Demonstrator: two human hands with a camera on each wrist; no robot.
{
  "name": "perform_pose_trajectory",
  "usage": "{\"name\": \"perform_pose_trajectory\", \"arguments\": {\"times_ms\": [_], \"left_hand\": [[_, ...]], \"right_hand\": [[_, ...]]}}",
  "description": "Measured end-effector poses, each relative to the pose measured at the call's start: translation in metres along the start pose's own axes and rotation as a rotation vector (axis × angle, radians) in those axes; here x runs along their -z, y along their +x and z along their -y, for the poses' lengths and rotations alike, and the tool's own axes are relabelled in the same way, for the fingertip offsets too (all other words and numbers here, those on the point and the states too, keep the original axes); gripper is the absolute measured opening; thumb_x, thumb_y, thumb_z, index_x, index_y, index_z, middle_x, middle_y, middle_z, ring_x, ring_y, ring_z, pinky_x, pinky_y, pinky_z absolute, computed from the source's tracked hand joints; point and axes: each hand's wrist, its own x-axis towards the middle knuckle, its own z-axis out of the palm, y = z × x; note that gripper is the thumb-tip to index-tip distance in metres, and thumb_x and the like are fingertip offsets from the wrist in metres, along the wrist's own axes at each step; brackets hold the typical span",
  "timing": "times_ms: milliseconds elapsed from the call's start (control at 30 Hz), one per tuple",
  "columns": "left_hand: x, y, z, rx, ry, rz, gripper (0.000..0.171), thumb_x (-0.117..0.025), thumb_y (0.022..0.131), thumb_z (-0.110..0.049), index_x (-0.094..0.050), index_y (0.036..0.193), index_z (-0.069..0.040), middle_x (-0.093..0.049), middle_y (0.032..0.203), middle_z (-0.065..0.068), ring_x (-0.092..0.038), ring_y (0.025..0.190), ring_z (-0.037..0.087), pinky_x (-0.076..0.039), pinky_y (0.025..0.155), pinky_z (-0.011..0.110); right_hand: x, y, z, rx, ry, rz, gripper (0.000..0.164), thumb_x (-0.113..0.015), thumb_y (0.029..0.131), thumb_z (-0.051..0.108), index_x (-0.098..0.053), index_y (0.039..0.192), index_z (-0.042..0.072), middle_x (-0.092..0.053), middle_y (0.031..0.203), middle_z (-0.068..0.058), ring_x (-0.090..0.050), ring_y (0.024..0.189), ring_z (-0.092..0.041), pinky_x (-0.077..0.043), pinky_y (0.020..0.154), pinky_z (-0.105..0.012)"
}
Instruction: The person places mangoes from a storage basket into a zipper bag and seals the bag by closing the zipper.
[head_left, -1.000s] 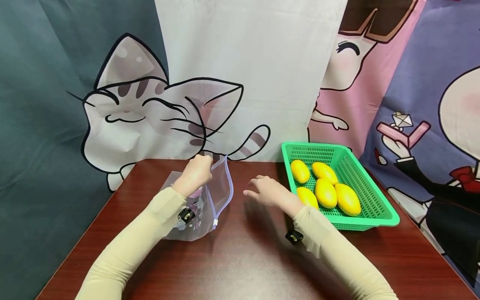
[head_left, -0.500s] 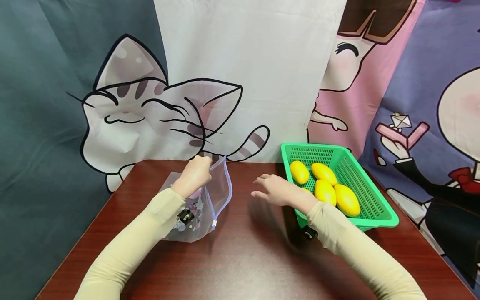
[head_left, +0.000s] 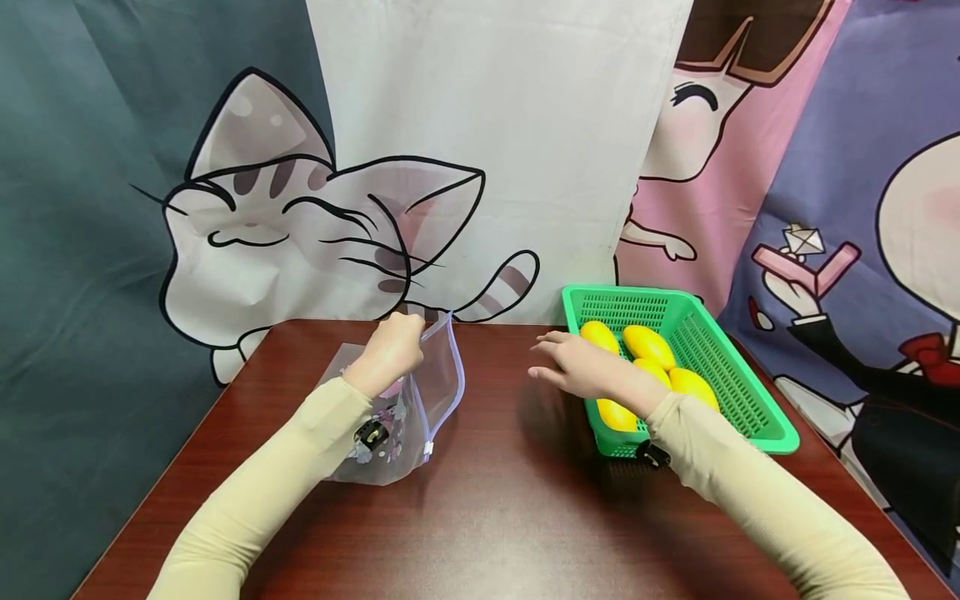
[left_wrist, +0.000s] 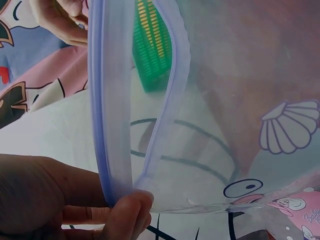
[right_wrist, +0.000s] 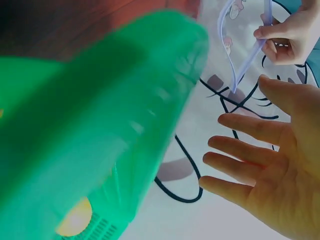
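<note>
My left hand [head_left: 390,354] pinches the upper corner of a clear zip bag [head_left: 382,446] by its purple zipper edge. The bag's mouth gapes to the right, and a white slider sits at its lower end. In the left wrist view the thumb and fingers close on the purple strip [left_wrist: 100,125]. My right hand [head_left: 581,367] is over the left rim of a green plastic basket [head_left: 742,408], holding nothing. Its fingers are spread and relaxed in the right wrist view. Several yellow oval fruits [head_left: 648,346] lie in the basket, partly hidden behind the right hand and forearm.
Everything stands on a dark red-brown wooden table [head_left: 480,517]. Behind it hangs a cartoon-printed cloth [head_left: 562,125] with a cat and figures. The basket's raised rim [right_wrist: 165,50] looms close in the right wrist view.
My right hand has moved to the right, away from the bag and over the basket's left rim. The left hand and bag have stayed practically still.
</note>
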Motion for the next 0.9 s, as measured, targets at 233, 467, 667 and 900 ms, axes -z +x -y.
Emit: {"name": "perform_pose_trajectory", "arguments": {"times_ms": [233, 467, 667, 900], "left_hand": [[0.0, 0.0, -0.001, -0.007, 0.011, -0.008, 0.008, -0.058, 0.07, 0.004, -0.06, 0.077, -0.001, -0.063, 0.072, 0.014, -0.056, 0.06, 0.023, -0.042, 0.049, 0.034], [0.002, -0.003, -0.004, -0.006, 0.016, -0.014, 0.009, -0.06, 0.071, 0.003, -0.061, 0.079, 0.0, -0.066, 0.078, 0.017, -0.063, 0.065, 0.028, -0.047, 0.053, 0.038], [0.001, -0.004, -0.004, 0.002, 0.011, -0.001, 0.009, -0.059, 0.072, 0.004, -0.061, 0.08, 0.0, -0.064, 0.077, 0.016, -0.06, 0.062, 0.025, -0.044, 0.051, 0.035], [0.002, -0.006, -0.006, 0.007, 0.011, 0.01, 0.01, -0.059, 0.073, 0.004, -0.061, 0.082, 0.0, -0.065, 0.079, 0.016, -0.06, 0.063, 0.024, -0.044, 0.051, 0.035]], "right_hand": [[0.004, -0.006, -0.015, 0.005, -0.005, -0.03, 0.046, -0.056, 0.094, 0.033, -0.059, 0.121, -0.004, -0.054, 0.128, -0.026, -0.055, 0.117, -0.038, -0.043, 0.1, -0.048], [0.009, -0.012, -0.028, -0.051, -0.011, -0.019, 0.045, -0.055, 0.095, 0.032, -0.059, 0.121, -0.004, -0.054, 0.127, -0.026, -0.052, 0.117, -0.041, -0.042, 0.1, -0.05], [0.014, -0.016, -0.043, -0.069, 0.008, 0.003, 0.045, -0.053, 0.096, 0.031, -0.058, 0.122, -0.005, -0.055, 0.125, -0.024, -0.054, 0.115, -0.039, -0.043, 0.098, -0.05], [0.013, -0.019, -0.067, -0.107, 0.025, 0.014, 0.044, -0.052, 0.096, 0.03, -0.057, 0.123, -0.004, -0.056, 0.124, -0.025, -0.055, 0.113, -0.04, -0.043, 0.097, -0.052]]}}
